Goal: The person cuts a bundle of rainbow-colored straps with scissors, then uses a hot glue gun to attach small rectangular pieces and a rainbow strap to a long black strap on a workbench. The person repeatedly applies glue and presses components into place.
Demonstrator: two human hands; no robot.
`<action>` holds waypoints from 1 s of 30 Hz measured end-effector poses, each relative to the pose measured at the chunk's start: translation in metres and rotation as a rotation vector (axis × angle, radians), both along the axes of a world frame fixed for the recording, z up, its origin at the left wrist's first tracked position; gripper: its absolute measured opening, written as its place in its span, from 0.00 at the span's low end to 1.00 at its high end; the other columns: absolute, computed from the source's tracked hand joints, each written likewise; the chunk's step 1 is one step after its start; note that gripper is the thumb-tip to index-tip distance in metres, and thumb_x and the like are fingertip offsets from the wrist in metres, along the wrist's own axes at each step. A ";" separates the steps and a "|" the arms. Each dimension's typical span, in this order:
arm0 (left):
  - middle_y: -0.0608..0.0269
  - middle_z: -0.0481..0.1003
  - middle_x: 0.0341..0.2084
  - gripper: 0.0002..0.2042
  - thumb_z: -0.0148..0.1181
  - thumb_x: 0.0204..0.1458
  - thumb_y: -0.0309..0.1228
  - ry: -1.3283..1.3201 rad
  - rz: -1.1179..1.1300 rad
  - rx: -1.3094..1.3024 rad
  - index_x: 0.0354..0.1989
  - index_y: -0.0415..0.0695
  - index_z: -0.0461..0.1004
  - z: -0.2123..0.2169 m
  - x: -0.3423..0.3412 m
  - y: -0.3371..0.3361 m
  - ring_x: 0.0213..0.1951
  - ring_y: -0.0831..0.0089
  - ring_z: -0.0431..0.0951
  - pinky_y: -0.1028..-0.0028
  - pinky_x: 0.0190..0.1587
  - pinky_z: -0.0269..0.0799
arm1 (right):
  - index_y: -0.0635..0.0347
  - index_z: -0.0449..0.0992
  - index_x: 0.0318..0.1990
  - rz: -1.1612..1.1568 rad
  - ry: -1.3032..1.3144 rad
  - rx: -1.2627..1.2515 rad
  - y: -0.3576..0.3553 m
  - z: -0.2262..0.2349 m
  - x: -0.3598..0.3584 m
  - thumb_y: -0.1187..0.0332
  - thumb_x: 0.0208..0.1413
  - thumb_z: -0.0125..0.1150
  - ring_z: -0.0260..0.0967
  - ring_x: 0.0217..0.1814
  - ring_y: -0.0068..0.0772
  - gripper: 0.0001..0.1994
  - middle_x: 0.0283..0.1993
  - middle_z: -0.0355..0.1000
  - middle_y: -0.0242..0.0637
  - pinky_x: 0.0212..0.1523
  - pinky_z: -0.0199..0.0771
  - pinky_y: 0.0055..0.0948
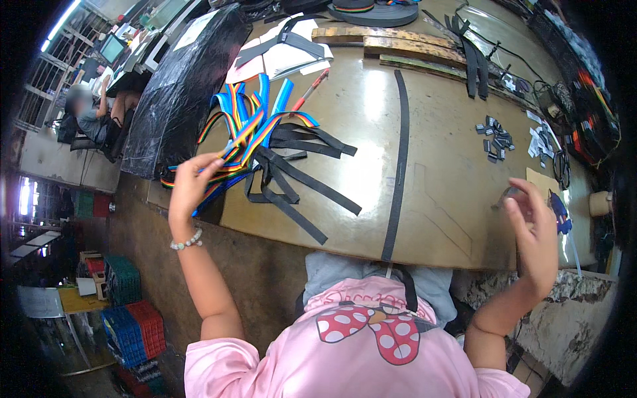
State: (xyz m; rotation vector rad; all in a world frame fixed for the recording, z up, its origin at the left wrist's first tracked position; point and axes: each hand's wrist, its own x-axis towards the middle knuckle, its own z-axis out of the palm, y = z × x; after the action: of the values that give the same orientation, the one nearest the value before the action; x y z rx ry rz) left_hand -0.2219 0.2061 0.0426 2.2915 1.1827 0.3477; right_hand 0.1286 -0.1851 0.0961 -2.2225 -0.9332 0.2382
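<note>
At the left of the table my left hand (192,182), a beaded bracelet on its wrist, pinches the end of a rainbow-striped strap (247,135). That strap belongs to a loose bundle of rainbow and blue straps (263,93). Black straps (306,178) fan out from the bundle toward the right and the near edge. One long black strap (400,132) lies alone across the middle of the table, its near end at the edge by my lap. Over the right side, my right hand (536,229) has curved fingers, thumb and forefinger apart. A small dark patch by its fingertips is unclear.
Small black pieces (494,139) lie in a pile at the right, near scissors (562,167) and cut white scraps (541,142). Wooden bars (415,52) and a strap roll (375,12) stand at the back. A black-wrapped box (182,86) borders the left; a seated person (93,119) is beyond.
</note>
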 end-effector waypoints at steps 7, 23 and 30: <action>0.63 0.77 0.34 0.11 0.51 0.64 0.29 -0.556 0.031 0.349 0.46 0.35 0.77 0.090 0.055 -0.102 0.34 0.80 0.72 0.81 0.40 0.67 | 0.65 0.76 0.50 0.469 -0.418 0.378 0.070 0.028 -0.043 0.59 0.52 0.66 0.70 0.59 0.47 0.22 0.53 0.74 0.49 0.61 0.65 0.38; 0.58 0.80 0.26 0.11 0.68 0.52 0.32 -0.365 -0.328 -0.261 0.35 0.34 0.81 -0.054 0.189 -0.153 0.27 0.79 0.77 0.76 0.31 0.72 | 0.68 0.80 0.37 0.121 0.258 0.255 0.104 -0.112 -0.036 0.69 0.54 0.67 0.78 0.35 0.39 0.09 0.35 0.78 0.49 0.37 0.76 0.32; 0.54 0.79 0.25 0.11 0.70 0.49 0.30 -0.351 -0.337 -0.229 0.32 0.34 0.80 -0.061 0.192 -0.149 0.25 0.73 0.77 0.74 0.30 0.72 | 0.67 0.78 0.34 0.112 0.107 0.244 0.102 -0.122 -0.043 0.72 0.55 0.64 0.75 0.35 0.49 0.06 0.33 0.75 0.49 0.36 0.74 0.39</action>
State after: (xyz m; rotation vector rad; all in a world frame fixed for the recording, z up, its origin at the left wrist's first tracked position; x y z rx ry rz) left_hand -0.0297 0.0568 -0.0186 2.0733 0.6160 0.4383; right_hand 0.0855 -0.0828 -0.0261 -1.9192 -0.9751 0.2774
